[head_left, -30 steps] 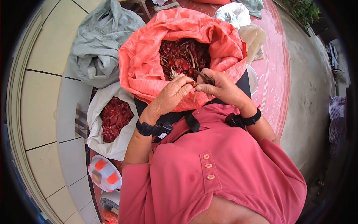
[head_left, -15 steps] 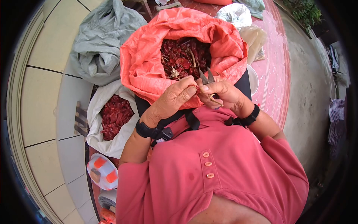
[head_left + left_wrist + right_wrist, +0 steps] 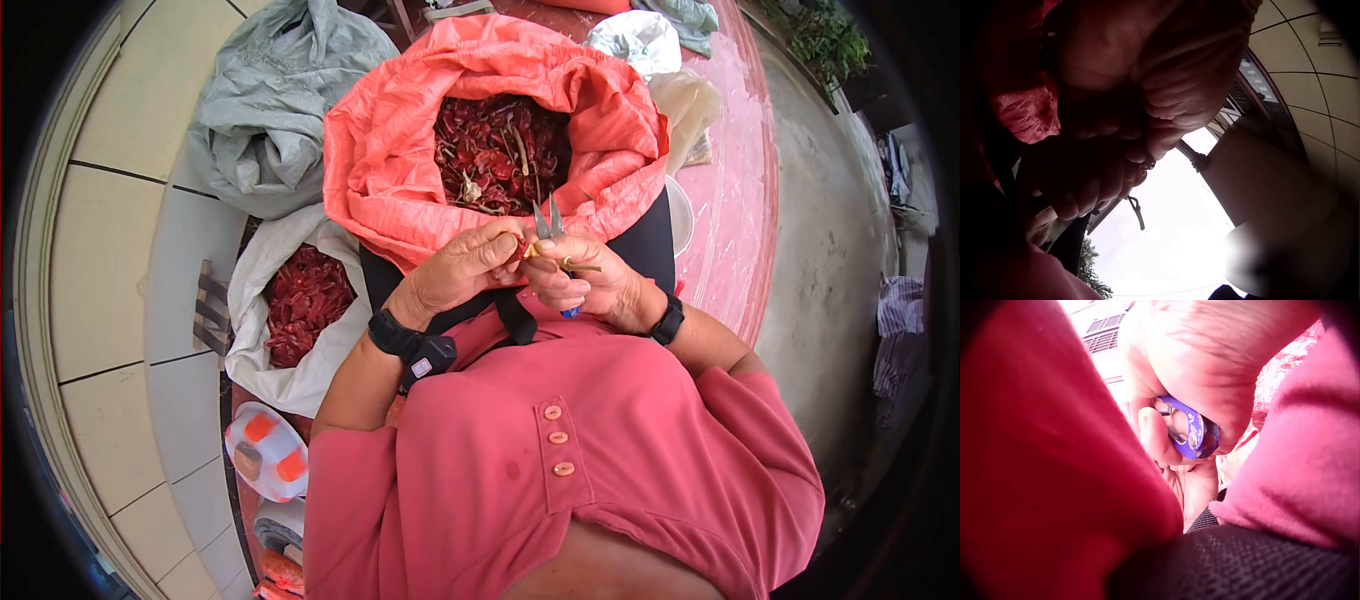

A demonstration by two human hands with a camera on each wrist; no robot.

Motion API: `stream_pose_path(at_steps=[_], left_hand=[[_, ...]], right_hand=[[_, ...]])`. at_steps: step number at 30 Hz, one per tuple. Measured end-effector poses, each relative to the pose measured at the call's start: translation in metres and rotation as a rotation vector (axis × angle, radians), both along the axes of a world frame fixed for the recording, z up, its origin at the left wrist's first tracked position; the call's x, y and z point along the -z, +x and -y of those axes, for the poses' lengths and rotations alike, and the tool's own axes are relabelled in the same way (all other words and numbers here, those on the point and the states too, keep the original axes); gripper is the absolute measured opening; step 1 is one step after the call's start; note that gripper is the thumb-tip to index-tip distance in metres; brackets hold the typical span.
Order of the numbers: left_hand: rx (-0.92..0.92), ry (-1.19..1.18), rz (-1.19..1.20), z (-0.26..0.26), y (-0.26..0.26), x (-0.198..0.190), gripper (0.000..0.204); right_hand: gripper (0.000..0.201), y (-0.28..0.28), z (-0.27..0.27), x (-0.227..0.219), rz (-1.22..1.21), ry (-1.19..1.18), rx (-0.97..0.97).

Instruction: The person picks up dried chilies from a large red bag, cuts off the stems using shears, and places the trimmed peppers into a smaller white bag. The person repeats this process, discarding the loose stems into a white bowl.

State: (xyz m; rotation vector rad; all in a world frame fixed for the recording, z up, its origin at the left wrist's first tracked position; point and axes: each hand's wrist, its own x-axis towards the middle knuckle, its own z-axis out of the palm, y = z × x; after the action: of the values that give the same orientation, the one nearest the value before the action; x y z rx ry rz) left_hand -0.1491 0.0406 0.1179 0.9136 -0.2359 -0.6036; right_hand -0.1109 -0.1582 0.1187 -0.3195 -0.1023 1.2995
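Observation:
Between thumb and fingers my left hand pinches a dried red chili. My right hand, right beside it, grips small scissors whose two pointed blades stand up, spread in a narrow V. Their blue handle sits in the curled palm in the right wrist view. A thin tan stem sticks out from the right fingers. Both hands are at the near rim of a red woven sack of dried chilies. The left wrist view shows the underside of the left hand, dark, with a stem below.
A white sack of red chili pieces stands at the left. Behind it is a grey sack. A white and orange bowl lies nearer. To the right are a white tub and clear plastic bags on a red surface.
The scissor blades, pointing away and partly hidden at first, have turned upright beside the chili. The stem has swung to the right hand's side. Both hands stay close together near the sack rim.

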Motion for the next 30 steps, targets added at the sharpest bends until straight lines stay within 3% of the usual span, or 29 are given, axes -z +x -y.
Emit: stream_pose_path(at_steps=[9, 14, 16, 20, 21, 22, 23, 25, 27, 29, 30], left_hand=[[-0.001, -0.331, -0.156, 0.005, -0.007, 0.019, 0.023], [0.051, -0.228, 0.022, 0.005, -0.003, 0.014, 0.028], [0.053, -0.076, 0.082, 0.001, 0.0, 0.012, 0.029], [0.103, -0.329, 0.097, 0.003, 0.001, 0.014, 0.029], [0.077, -0.377, 0.087, 0.003, -0.001, 0.015, 0.029], [0.053, -0.424, 0.079, 0.002, -0.002, 0.015, 0.029], [-0.071, -0.275, 0.069, -0.006, -0.007, 0.012, 0.029], [-0.316, 0.025, 0.051, -0.036, -0.023, 0.001, 0.03], [-0.566, 0.393, 0.158, -0.067, -0.038, -0.013, 0.03], [-0.782, 0.751, 0.081, -0.106, -0.055, -0.006, 0.03], [-0.878, 0.868, 0.038, -0.125, -0.062, 0.003, 0.029]], right_hand=[[0.016, -0.005, 0.001, 0.004, 0.047, 0.002, 0.02], [0.017, -0.005, 0.005, 0.0, 0.054, -0.009, 0.033], [0.018, -0.006, 0.003, 0.002, -0.019, 0.039, 0.025], [0.024, 0.001, 0.002, -0.003, -0.217, 0.352, 0.17], [0.025, 0.011, 0.003, -0.005, -0.106, 0.446, 0.213], [0.024, 0.016, 0.009, -0.012, -0.001, 0.371, 0.291], [0.023, 0.02, 0.017, -0.021, 0.102, 0.296, 0.368], [0.021, 0.017, 0.042, -0.04, 0.471, -0.078, 0.593], [0.02, 0.017, 0.063, -0.057, 0.589, -0.481, 0.885], [0.016, 0.032, 0.108, -0.04, 0.792, -0.984, 0.991], [0.017, 0.04, 0.128, -0.03, 0.785, -1.075, 1.049]])
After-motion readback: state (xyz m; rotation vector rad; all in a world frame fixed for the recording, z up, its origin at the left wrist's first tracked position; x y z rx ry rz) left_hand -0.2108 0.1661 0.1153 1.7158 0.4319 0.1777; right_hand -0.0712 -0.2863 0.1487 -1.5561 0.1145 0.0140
